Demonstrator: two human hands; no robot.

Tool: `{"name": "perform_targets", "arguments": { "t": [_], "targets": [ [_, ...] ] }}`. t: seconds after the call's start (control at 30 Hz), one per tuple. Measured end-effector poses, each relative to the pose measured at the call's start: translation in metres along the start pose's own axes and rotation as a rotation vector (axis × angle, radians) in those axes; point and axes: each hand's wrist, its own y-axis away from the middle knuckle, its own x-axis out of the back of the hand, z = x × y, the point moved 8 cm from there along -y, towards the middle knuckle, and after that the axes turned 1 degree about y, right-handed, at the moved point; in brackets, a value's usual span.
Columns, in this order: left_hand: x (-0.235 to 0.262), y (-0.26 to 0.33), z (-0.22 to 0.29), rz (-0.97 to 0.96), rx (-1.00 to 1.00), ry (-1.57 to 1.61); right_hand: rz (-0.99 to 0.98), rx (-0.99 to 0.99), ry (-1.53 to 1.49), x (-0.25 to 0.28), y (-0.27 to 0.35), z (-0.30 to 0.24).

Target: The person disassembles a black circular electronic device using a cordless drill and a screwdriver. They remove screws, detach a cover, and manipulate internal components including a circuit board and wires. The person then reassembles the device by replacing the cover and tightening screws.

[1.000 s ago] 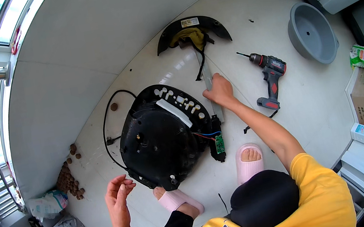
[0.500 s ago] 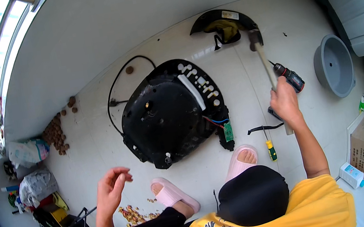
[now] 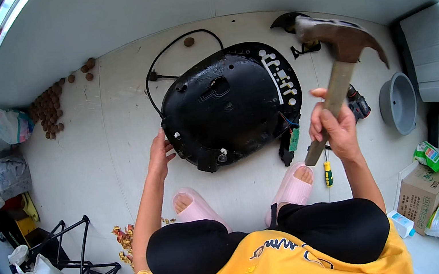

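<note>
My right hand (image 3: pixel 339 130) is wrapped round the wooden handle of a claw hammer (image 3: pixel 343 72), raised with its metal head up and its claw to the right. On the floor before me lies a large rounded black plastic housing (image 3: pixel 222 116) with a rim of cut-outs along its right side. At the housing's left edge is my left hand (image 3: pixel 159 153), fingers stretched out and apart against it; whether they grip cannot be told. A small green circuit board (image 3: pixel 294 139) hangs on wires at the housing's lower right. A black cable (image 3: pixel 180 39) loops behind.
A cordless drill (image 3: pixel 359 103) and a yellow-green screwdriver (image 3: pixel 328 174) lie to the right. Behind the hammer is a curved black piece (image 3: pixel 284 23). Farther right stand a grey basin (image 3: pixel 400 106) and a cardboard box (image 3: pixel 422 195). Brown round nuts (image 3: pixel 46 108) are heaped at far left.
The hammer has come up off the floor area toward me in my right hand. My left hand has moved forward to the housing's left edge. My view has shifted, and the housing appears turned.
</note>
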Motion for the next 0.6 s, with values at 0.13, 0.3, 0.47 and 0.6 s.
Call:
{"name": "perform_targets", "arguments": {
  "t": [0.13,0.3,0.47,0.6],
  "targets": [
    [-0.041,-0.001,0.003,-0.033,-0.061,0.116,-0.009,-0.090,0.406,-0.042,0.003,0.015],
    [-0.043,-0.008,-0.002,-0.083,-0.128,0.248,-0.066,0.176,0.668,-0.083,-0.002,-0.046],
    [-0.038,0.005,0.004,-0.115,-0.094,0.414,0.064,0.696,0.485,-0.091,-0.009,-0.067],
    [-0.047,-0.009,0.005,-0.158,-0.135,0.417,-0.044,-0.019,1.382,-0.055,-0.019,0.063]
  ]
}}
